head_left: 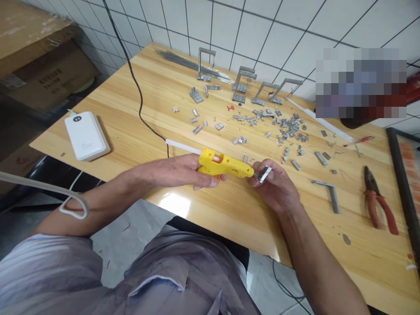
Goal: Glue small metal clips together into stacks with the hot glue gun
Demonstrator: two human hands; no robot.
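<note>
My left hand is wrapped round the handle of a yellow hot glue gun, with a white glue stick poking out of its back end. The gun's nozzle points right and meets, or nearly meets, a small grey piece with a pale face. That piece is pinched between the fingertips of my right hand; whether nozzle and piece touch, I cannot tell. Both hands are above the front edge of the wooden table.
Several upright grey frames stand along the back, near thin wires. Small grey pieces lie scattered mid-table. Red-handled pliers and an L-shaped grey piece lie right, a white power bank left. A black cable crosses the table.
</note>
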